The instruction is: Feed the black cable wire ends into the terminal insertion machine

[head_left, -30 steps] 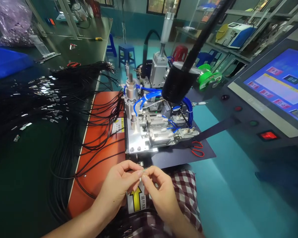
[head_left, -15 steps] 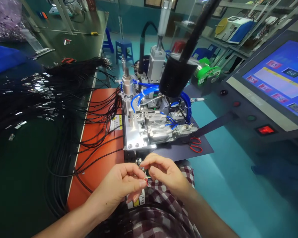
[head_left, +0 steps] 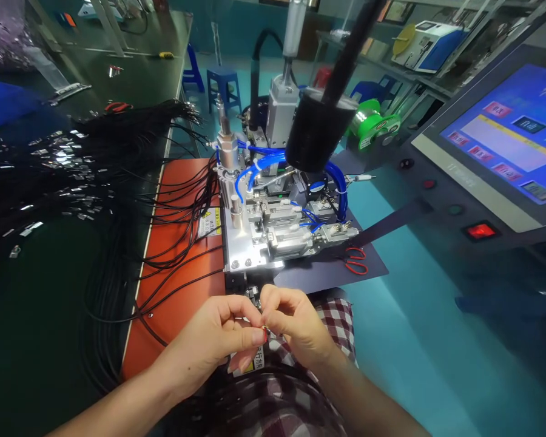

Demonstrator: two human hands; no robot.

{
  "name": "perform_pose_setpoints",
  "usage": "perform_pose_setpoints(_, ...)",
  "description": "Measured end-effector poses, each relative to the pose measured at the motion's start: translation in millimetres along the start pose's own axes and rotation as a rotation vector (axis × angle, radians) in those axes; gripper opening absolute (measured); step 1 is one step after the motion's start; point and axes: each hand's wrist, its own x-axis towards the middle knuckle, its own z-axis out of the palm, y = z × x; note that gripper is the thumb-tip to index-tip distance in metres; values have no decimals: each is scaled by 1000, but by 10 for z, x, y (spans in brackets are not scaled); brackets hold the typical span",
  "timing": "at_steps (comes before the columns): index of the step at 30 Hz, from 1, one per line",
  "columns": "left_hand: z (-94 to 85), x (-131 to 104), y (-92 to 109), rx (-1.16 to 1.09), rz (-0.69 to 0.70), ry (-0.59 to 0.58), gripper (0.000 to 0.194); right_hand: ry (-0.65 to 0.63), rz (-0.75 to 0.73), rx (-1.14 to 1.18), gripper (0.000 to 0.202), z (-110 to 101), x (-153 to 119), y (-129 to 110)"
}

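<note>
In front of my lap, my left hand (head_left: 225,331) pinches thin coloured wires (head_left: 264,332) between thumb and forefinger; a red bit shows at the thumb tip. Its other fingers curl loosely below. My right hand (head_left: 296,318) meets it from the right, thumb and forefinger pressed together on the same small wires. The fingertips hide most of the wires, so their ends cannot be made out. Just beyond the hands stands a bench machine (head_left: 248,249) with metal slides and blue air tubes.
Black cables (head_left: 182,237) run across an orange surface (head_left: 173,303) into the machine's left side. A large cable bundle (head_left: 131,130) lies at left. Red-handled scissors (head_left: 357,261) rest right of the machine. A control screen (head_left: 505,133) stands at right, near a green spool (head_left: 374,124).
My right thumb and forefinger have closed together and come down onto the wires at my left fingertips. My left hand keeps its pinch. The view has shifted slightly.
</note>
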Motion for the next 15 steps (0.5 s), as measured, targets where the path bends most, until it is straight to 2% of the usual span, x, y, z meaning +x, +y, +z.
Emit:
perform_pose_setpoints(3, 6, -7, 16, 56, -23, 82, 22, 88, 38, 68, 23, -12, -17, -39)
perform_pose_setpoints(5, 13, -4, 27, 63, -23, 142, 24, 151, 42, 38, 25, -31, -54, -34)
perform_pose_setpoints(7, 20, 2, 31, 52, -12, 184, 26, 157, 49, -31, 22, -45, -102, 2)
perform_pose_setpoints(11, 23, 10, 12, 85, -16, 221, 28, 141, 65, -125, 16, -19, -166, 80)
perform_pose_setpoints(15, 13, 1, -7, 70, -14, 209, 26, 172, 79, -221, 17, 36, -170, 44)
